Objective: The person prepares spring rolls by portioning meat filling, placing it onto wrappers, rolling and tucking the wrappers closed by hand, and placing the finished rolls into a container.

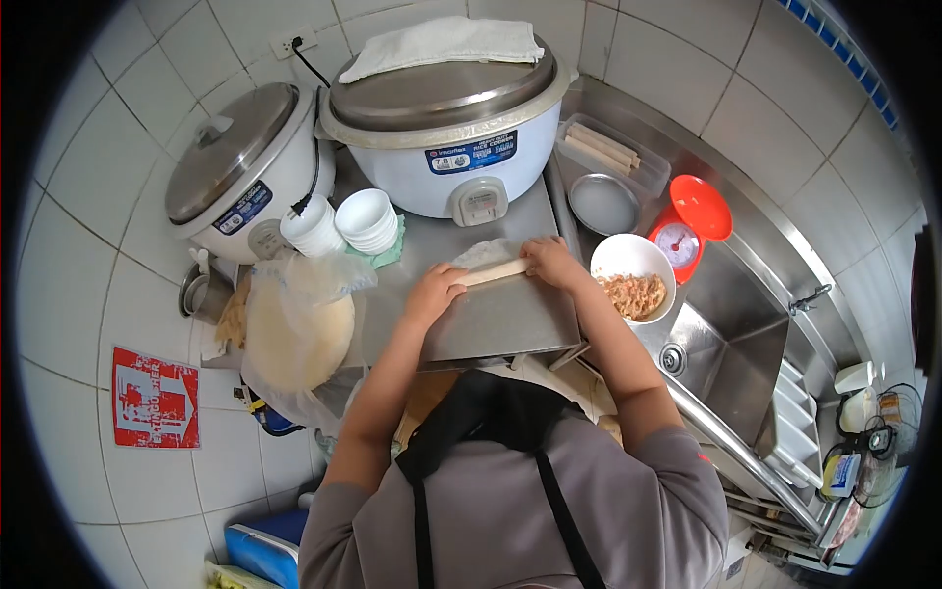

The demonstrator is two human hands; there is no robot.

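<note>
A long pale spring roll (494,273) lies across the steel table, its ends under my two hands. My left hand (434,294) has its fingers closed on the left end. At the right end, my right hand (553,263) grips it in the same way. Just beyond the roll, a thin translucent sheet of wrapper (488,252) lies flat. To the right of my right hand stands a white bowl (634,257) with a pinkish minced filling (636,296). Left of my left arm, a stack of round wrappers (299,329) sits in a clear plastic bag.
Two rice cookers (392,162) stand at the back, with stacked white bowls (367,220) before them. At right are a clear container (643,157) of several rolls, a round metal tray (603,203), a red scale (677,240) and a steel sink (731,353).
</note>
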